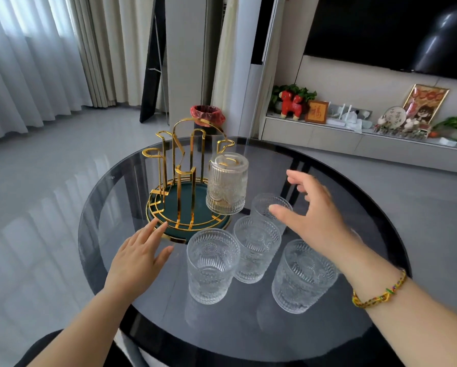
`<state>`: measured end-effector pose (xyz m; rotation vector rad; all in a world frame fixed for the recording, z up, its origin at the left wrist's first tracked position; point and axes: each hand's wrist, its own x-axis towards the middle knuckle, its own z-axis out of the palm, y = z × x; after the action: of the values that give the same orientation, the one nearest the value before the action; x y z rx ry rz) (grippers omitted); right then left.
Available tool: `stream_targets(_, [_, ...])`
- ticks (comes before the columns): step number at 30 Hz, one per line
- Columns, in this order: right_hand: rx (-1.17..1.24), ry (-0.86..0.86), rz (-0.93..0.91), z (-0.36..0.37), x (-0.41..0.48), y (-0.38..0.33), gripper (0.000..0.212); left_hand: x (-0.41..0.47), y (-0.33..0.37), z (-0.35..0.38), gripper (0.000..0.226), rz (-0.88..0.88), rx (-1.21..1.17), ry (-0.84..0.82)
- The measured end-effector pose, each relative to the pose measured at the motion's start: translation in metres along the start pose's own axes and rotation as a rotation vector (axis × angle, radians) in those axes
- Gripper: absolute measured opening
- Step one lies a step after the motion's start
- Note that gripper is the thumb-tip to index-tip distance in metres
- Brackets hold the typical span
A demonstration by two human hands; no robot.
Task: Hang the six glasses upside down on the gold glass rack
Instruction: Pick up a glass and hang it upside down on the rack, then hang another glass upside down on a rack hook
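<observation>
Gold glass rack (179, 181) stands on the left-rear part of a round dark glass table (328, 340), gold wire prongs rising from a dark green round tray base (193, 205) with gold rim. One ribbed clear glass (227, 182) hangs upside down on a prong at the rack's right side, base up, mouth just above the tray edge. Other prongs bare. Four more ribbed glasses visible upright on the table, right of and in front of the rack: front-left glass (212, 264), middle glass (256, 247) just behind it, rear glass (271, 210) partly hidden by the right hand, front-right glass (303, 275) under the right forearm. A sixth glass cannot be made out; may be hidden behind the right arm. Left hand (137, 255) flat, fingers extended, empty, fingertips at the front-left rim of the tray; contact with it cannot be confirmed. Right hand (312, 215) spread wide, empty, above the rear glass, near the hung glass but apart from it, grasping nothing. Woven yellow bracelet (378, 294) on the right wrist. Behind the table: bin with red liner (207, 116), pale curtains (23, 62), low shelf with a red horse figure (291, 102) and framed pictures, dark TV screen (394, 30) above.
</observation>
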<state>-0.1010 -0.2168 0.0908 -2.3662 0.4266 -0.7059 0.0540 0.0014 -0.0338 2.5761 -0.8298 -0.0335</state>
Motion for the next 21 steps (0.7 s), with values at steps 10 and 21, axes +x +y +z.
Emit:
stream_targets(10, [0.365,0.403,0.22,0.02,-0.118,0.055,0.054,-0.023,0.013,-0.002,0.049,-0.024,-0.019,0.005])
stream_targets(21, [0.33,0.094,0.447,0.048,-0.116,0.076,0.09,-0.029,0.017,-0.006,0.046,-0.055,-0.036,0.005])
